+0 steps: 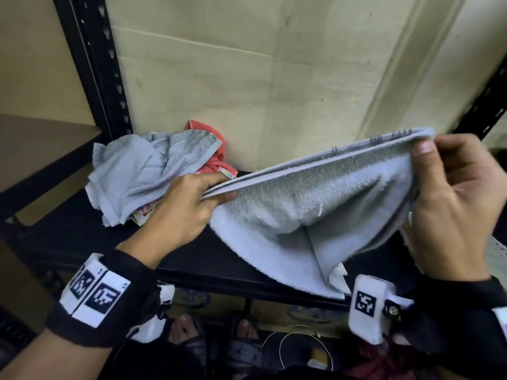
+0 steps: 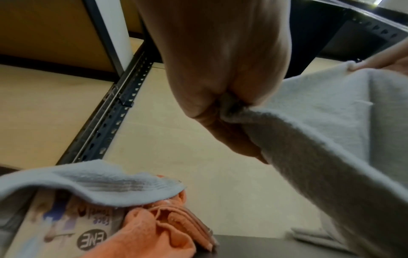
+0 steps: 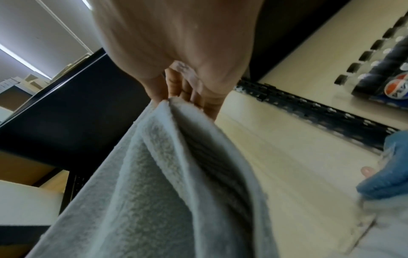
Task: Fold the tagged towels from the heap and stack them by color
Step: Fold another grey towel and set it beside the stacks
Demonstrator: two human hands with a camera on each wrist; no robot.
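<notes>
1. Black shelf board (image 1: 90, 237) of a slotted metal rack, beige wall behind; the landmark for places below is the heap (image 1: 137, 174), which lies at the back of the board
2. Grey towel (image 1: 315, 212) hangs above the board, to the right of the heap and apart from it, doubled over, its top edges stretched in a line between both hands
3. Left hand (image 1: 189, 204), just right of the heap and in front of it, is clamped on the towel's left corners, thumb over the layers; right hand (image 1: 450, 215), well right of the heap, pinches the other corners, thumb on the near side
4. Risk, my judgement: the layers at the right corner look slightly fanned, so one could slip from the pinch and undo the fold
5. Risk: the left hand is close to the heap, so a careless sweep could snag the grey striped towel (image 1: 170, 157) or coral towel (image 1: 211, 144) there
6. Risk: the sagging middle bunches, so laying it down could leave a crooked fold
7. Left wrist view only: a printed paper label (image 2: 66, 232) under the heap's towels, reading partly "face towel", and a pale folded edge on the board, far right of the heap
8. Right wrist view only: the fanned layers close up (image 3: 187, 125), a blue cloth (image 3: 388, 167) at the frame edge, bottles on the next rack
9. Head view only: both hands together, and the whole towel span
</notes>
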